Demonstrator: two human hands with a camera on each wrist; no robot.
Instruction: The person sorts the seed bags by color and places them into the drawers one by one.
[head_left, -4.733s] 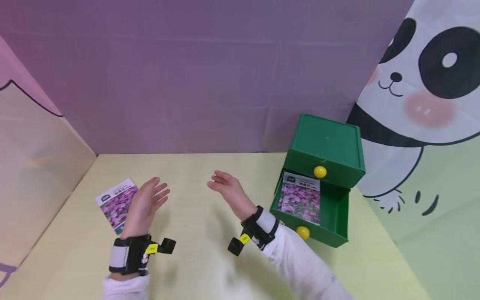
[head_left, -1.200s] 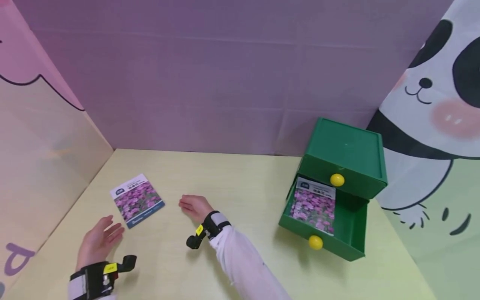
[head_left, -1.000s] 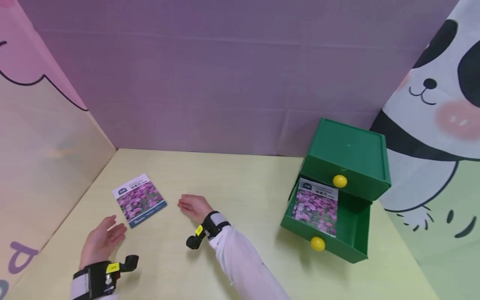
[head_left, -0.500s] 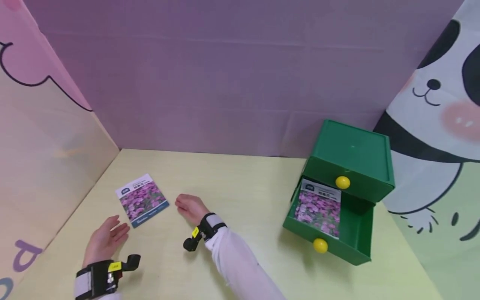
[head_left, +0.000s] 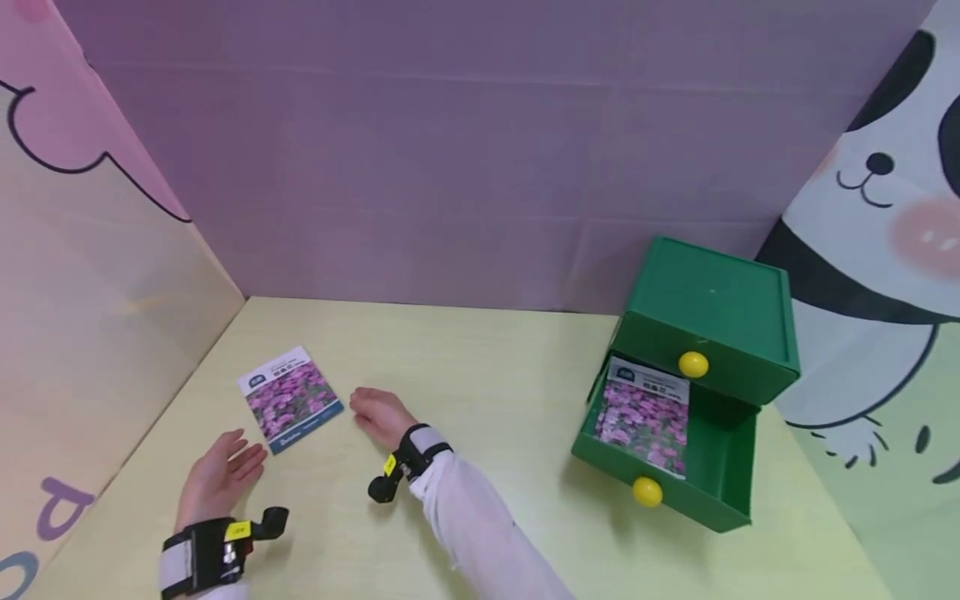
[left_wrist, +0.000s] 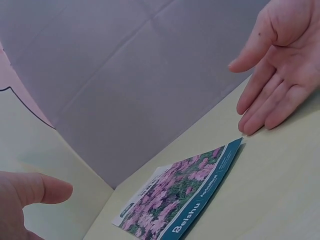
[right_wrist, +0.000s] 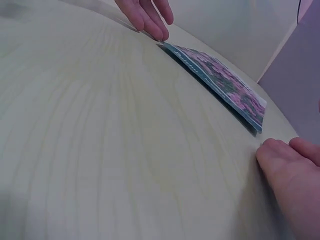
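At lower left of the head view, my left hand [head_left: 217,483] lies flat on the yellow table [head_left: 487,367], fingers straight, holding nothing. Just right of it lies a flower seed packet [head_left: 291,399]. At centre left my right hand [head_left: 378,412] rests beside the packet, relaxed, empty. At right, a green drawer box [head_left: 697,367] stands with its lower drawer open, holding a second packet [head_left: 645,414].

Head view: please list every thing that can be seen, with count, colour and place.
Seed packet: 1, purple flowers, flat on table between both hands.
Second packet: 1, same print, in open lower drawer.
Drawer box: 1, green, right rear of table.
Knobs: 2, yellow, one per drawer front.
Table: 1, pale yellow.
Left hand: open, on table near packet's corner.
Right hand: open, resting on table beside packet.
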